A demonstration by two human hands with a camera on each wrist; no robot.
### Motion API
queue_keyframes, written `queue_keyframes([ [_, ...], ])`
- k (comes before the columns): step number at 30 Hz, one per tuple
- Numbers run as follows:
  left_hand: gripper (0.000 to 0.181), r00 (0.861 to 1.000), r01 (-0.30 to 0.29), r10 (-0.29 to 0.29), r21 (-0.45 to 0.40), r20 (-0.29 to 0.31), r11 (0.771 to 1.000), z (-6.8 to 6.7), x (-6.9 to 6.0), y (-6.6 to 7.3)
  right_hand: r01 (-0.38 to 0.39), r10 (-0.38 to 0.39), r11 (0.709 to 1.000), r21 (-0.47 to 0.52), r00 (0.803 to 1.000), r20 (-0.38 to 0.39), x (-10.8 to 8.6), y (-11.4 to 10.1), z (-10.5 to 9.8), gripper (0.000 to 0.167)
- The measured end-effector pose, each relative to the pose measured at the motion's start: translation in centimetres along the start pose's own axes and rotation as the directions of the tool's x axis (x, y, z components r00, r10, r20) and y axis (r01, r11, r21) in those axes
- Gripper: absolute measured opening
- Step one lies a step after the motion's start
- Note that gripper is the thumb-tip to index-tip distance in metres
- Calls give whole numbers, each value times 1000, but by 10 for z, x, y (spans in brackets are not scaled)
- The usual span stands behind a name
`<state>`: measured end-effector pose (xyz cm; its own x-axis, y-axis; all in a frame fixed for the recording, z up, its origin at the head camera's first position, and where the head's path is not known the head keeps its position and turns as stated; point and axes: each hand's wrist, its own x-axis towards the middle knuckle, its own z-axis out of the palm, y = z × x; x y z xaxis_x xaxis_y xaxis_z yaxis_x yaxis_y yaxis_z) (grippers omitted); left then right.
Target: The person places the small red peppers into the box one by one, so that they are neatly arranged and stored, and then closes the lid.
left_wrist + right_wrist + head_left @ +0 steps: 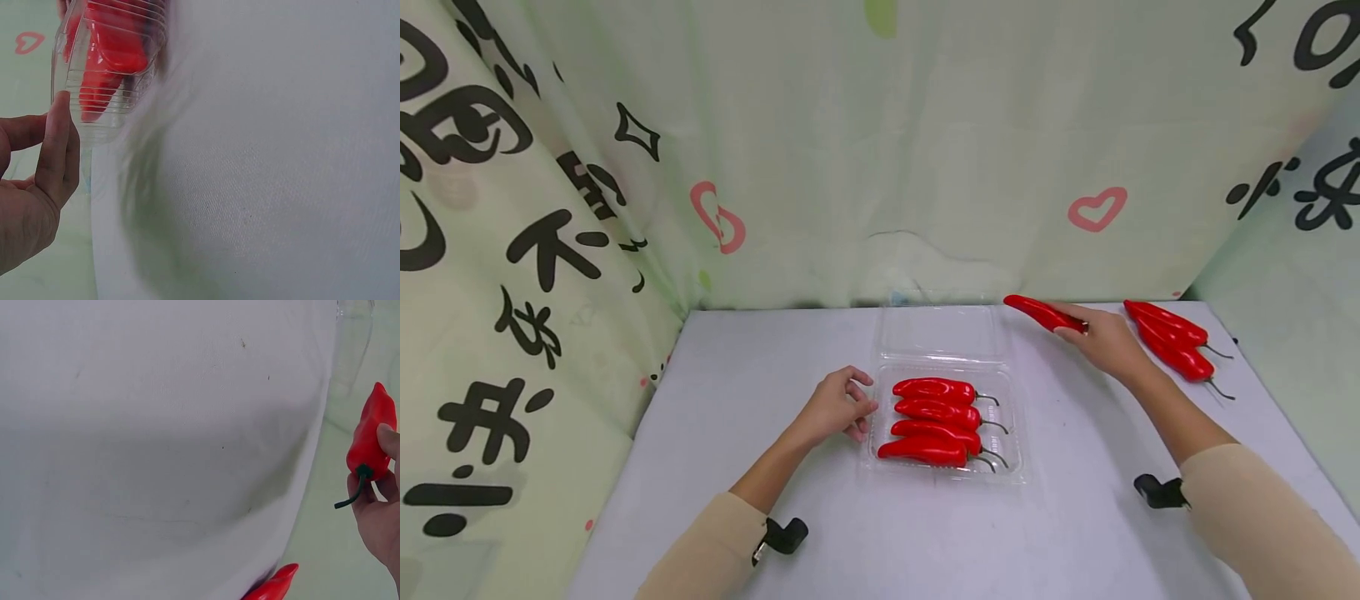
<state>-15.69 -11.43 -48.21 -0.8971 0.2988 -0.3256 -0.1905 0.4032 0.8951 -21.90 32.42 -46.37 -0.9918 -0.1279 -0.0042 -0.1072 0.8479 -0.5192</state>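
Observation:
My right hand (1105, 337) holds a red chili pepper (1037, 311) near its stem end, above the back of the table. In the right wrist view the thumb lies along this pepper (374, 434), and its green stem hangs free. A clear plastic box (1017, 454) with its lid (940, 333) tipped back stands mid-table. Several red peppers (934, 388) lie in it in a row, stems to the right. At the box's left wall is my left hand (838, 404), fingers loosely bent and holding nothing. Its fingertips (61, 103) are at the wall; contact is hard to tell.
Two more red peppers (1172, 342) lie side by side near the table's right edge. The white table (775, 350) ends at a printed curtain (820, 167) along the back and left. Black wrist cameras (786, 536) stick out from both sleeves.

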Motion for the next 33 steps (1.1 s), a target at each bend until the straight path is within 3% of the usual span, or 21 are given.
queue_keyframes([
  [21,39,1000,7,-7,11,-5,1000,1,-3,4,114,-121,989,91,990,76,-27,-44,-12,61],
  [28,38,1000,12,-12,3,-6,1000,1,-3,4,151,-170,979,134,976,138,-36,-62,-7,58],
  [33,38,1000,13,-12,7,-9,1000,2,-2,3,212,-241,965,156,950,197,-38,-73,0,52],
])
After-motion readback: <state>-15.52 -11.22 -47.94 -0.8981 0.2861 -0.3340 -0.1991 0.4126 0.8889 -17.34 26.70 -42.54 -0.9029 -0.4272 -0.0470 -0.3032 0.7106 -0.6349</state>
